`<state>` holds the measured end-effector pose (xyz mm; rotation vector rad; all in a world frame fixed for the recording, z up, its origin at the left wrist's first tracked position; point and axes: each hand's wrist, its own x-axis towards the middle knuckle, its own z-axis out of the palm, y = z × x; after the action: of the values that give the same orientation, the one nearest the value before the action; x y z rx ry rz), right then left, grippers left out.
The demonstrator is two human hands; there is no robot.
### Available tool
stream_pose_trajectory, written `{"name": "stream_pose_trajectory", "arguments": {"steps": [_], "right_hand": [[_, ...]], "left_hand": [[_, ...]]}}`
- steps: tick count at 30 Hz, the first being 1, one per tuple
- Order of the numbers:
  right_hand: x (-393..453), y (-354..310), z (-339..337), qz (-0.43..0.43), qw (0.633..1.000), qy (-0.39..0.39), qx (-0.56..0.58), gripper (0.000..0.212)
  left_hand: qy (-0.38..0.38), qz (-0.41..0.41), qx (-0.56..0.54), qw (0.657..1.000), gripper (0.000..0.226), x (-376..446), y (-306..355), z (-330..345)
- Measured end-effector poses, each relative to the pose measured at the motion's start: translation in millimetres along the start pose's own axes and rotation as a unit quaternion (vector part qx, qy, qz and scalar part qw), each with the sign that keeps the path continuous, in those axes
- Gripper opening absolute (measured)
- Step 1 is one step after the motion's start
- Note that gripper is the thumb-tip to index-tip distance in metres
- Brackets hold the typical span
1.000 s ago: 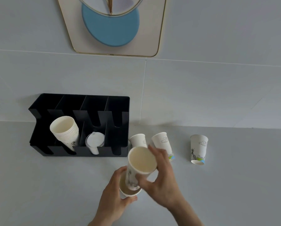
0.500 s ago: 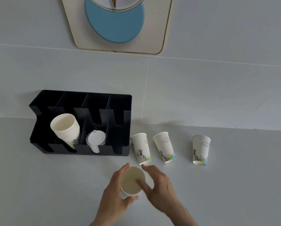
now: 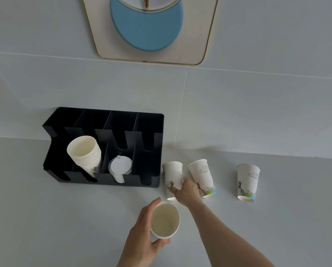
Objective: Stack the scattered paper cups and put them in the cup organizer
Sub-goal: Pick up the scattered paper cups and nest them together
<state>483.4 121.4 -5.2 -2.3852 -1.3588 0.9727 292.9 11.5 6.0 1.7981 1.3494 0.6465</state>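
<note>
My left hand [image 3: 142,230] is wrapped around an upright stack of nested paper cups [image 3: 164,221] near the front of the counter. My right hand [image 3: 188,190] reaches forward with its fingers closing around the nearest upside-down cup [image 3: 172,175], just right of the organizer. Two more upside-down printed cups stand to the right: one [image 3: 201,177] beside my hand and one [image 3: 248,182] farther off. The black cup organizer [image 3: 153,124] sits against the wall. A stack of cups [image 3: 85,153] lies tilted in its second slot.
White lids [image 3: 119,167] lie in the organizer's third slot; its other slots hold nothing I can see. A framed panel with a blue disc [image 3: 145,29] hangs on the grey tiled wall above. The grey counter [image 3: 45,218] stretches left and right.
My right hand pushed a cup down into the one in my left hand, let go, then reached forward to the nearest upside-down cup. The left hand stayed on the stack.
</note>
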Motion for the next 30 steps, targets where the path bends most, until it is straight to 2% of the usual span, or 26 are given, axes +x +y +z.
{"name": "stream_pose_trajectory", "arguments": {"steps": [3, 5, 8, 10, 13, 15, 19, 21, 23, 24, 26, 28, 30], "right_hand": [[-9, 6, 1, 0.030, 0.998, -0.011, 0.056, 0.049], [-19, 5, -9, 0.032, 0.983, -0.013, 0.179, 0.041], [-48, 3, -35, -0.036, 0.956, 0.019, 0.290, 0.029], [-74, 2, -53, -0.087, 0.940, 0.037, 0.327, 0.036], [-111, 5, -64, -0.184, 0.914, 0.018, 0.361, 0.045], [-124, 12, -57, -0.238, 0.909, 0.009, 0.341, 0.052], [-130, 34, -26, -0.275, 0.938, 0.019, 0.208, 0.066], [-133, 46, -19, -0.279, 0.945, -0.012, 0.171, 0.087], [-135, 53, -18, -0.281, 0.944, -0.023, 0.174, 0.107], [-136, 53, -19, -0.284, 0.942, -0.015, 0.179, 0.106], [-135, 52, -19, -0.298, 0.939, 0.011, 0.172, 0.091], [-132, 50, -17, -0.320, 0.938, 0.043, 0.130, 0.074], [-129, 49, -15, -0.325, 0.939, 0.056, 0.102, 0.067]], "left_hand": [[-0.004, -0.002, 0.000, 1.000, 0.104, 1, -2, 1], [-0.002, -0.002, 0.001, 1.000, 0.105, 1, -3, 0], [-0.002, 0.004, 0.009, 1.000, 0.105, 2, -1, 0], [-0.005, 0.002, 0.010, 1.000, 0.105, 3, 0, 0], [-0.004, -0.007, 0.008, 1.000, 0.104, 4, -1, 0], [-0.001, -0.004, 0.011, 1.000, 0.104, 4, 1, 0], [-0.005, -0.012, 0.009, 1.000, 0.093, 5, 4, -1], [0.003, -0.021, 0.009, 1.000, 0.091, 5, 2, 2], [0.011, -0.019, -0.003, 1.000, 0.105, 6, 1, 3], [0.011, -0.023, -0.009, 1.000, 0.112, 6, 2, 3], [0.009, -0.036, -0.024, 0.999, 0.121, 6, 5, 1], [0.012, -0.037, -0.026, 0.999, 0.125, 5, 5, 0], [0.014, -0.037, -0.026, 0.999, 0.125, 4, 5, 0]]}}
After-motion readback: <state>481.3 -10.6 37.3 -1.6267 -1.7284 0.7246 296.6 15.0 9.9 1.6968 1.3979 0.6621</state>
